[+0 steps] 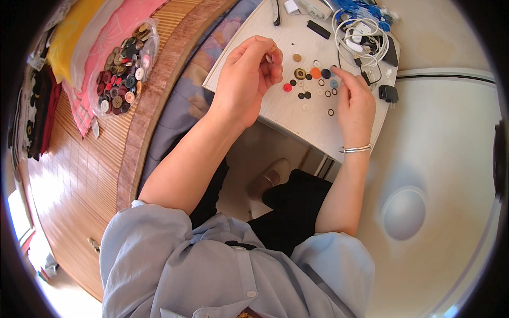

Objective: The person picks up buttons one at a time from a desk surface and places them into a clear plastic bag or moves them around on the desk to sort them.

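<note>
Loose buttons lie scattered on a white wooden tabletop point(294, 119). Among them are an orange button point(315, 72), a dark navy button point(326, 73), a brass-toned button point(300, 74), a red button point(287, 87) and a blue button point(334, 84). My right hand point(356, 99) is at their right side, index finger stretched out and its tip at a small grey-blue button point(333, 68). Left of the buttons, my left hand point(252, 75) is raised with curled fingers. A small pale spot shows between them; whether it is a held button is unclear.
A clear plastic bag of buttons point(123, 75) rests on a slatted mat point(159, 51) at left. Coiled white cables point(370, 51), a black adapter point(388, 94) and a black bar-shaped object point(318, 29) lie at the table's back and right. A white appliance-like surface point(449, 139) stands at right.
</note>
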A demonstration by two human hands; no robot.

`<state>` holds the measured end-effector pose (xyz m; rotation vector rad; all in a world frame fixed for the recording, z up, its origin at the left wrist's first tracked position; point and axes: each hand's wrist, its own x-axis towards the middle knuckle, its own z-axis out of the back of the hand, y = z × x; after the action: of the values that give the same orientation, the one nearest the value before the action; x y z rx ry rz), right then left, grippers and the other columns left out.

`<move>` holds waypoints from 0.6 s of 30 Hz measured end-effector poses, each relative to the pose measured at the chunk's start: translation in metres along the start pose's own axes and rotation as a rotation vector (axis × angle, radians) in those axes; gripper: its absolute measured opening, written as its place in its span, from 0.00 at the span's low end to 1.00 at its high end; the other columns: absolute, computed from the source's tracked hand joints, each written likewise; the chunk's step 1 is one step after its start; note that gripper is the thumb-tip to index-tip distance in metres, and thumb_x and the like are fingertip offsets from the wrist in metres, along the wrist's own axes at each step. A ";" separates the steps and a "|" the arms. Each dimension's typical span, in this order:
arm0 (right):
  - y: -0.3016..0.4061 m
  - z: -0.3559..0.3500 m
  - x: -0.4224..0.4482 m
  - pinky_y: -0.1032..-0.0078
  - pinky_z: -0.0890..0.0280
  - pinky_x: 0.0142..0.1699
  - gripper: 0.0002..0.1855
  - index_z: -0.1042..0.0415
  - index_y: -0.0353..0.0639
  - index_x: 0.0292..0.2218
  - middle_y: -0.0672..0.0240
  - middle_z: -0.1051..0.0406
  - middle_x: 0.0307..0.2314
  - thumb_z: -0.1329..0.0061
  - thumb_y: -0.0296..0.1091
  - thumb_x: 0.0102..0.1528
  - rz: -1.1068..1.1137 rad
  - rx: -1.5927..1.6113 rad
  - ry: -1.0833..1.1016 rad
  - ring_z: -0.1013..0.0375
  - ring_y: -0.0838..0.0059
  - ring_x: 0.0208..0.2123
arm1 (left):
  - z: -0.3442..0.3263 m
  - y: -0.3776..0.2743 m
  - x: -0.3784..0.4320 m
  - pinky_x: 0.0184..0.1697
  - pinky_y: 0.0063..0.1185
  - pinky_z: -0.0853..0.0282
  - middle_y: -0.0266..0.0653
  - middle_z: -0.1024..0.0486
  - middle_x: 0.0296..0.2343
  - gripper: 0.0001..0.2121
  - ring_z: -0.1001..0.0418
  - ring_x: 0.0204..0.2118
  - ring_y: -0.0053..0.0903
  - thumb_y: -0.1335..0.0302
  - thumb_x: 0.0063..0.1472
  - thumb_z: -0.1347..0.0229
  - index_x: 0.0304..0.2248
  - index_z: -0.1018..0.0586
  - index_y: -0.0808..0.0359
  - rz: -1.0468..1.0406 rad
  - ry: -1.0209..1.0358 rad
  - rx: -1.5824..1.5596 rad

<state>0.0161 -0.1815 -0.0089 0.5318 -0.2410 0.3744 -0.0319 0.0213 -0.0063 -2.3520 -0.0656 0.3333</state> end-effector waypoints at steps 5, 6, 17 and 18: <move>0.006 -0.001 0.002 0.70 0.38 0.30 0.13 0.25 0.50 0.36 0.64 0.33 0.24 0.56 0.24 0.51 -0.016 -0.027 0.061 0.31 0.63 0.25 | 0.004 -0.001 0.004 0.33 0.18 0.35 0.35 0.31 0.28 0.07 0.35 0.27 0.18 0.71 0.63 0.54 0.30 0.29 0.64 -0.008 -0.038 -0.036; 0.006 -0.002 0.003 0.70 0.38 0.30 0.13 0.25 0.50 0.36 0.65 0.33 0.24 0.57 0.23 0.51 0.009 0.000 0.036 0.32 0.63 0.24 | 0.003 -0.001 0.004 0.33 0.18 0.35 0.35 0.31 0.28 0.06 0.35 0.27 0.18 0.71 0.63 0.53 0.31 0.29 0.64 0.004 -0.045 -0.036; 0.019 -0.003 0.005 0.72 0.39 0.28 0.10 0.25 0.48 0.31 0.65 0.34 0.22 0.57 0.23 0.50 0.023 0.051 0.097 0.32 0.65 0.23 | 0.006 -0.001 0.005 0.33 0.18 0.34 0.35 0.31 0.30 0.05 0.34 0.27 0.18 0.74 0.62 0.53 0.35 0.28 0.66 0.013 -0.067 -0.045; 0.018 -0.003 0.006 0.72 0.40 0.28 0.09 0.26 0.47 0.30 0.65 0.34 0.22 0.57 0.23 0.50 0.009 0.048 0.083 0.33 0.65 0.23 | 0.005 -0.001 0.005 0.34 0.17 0.34 0.34 0.31 0.30 0.06 0.34 0.27 0.17 0.74 0.62 0.53 0.36 0.28 0.67 0.019 -0.063 -0.040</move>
<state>0.0144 -0.1639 -0.0019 0.5617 -0.1548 0.4112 -0.0281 0.0259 -0.0102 -2.3832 -0.0805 0.4198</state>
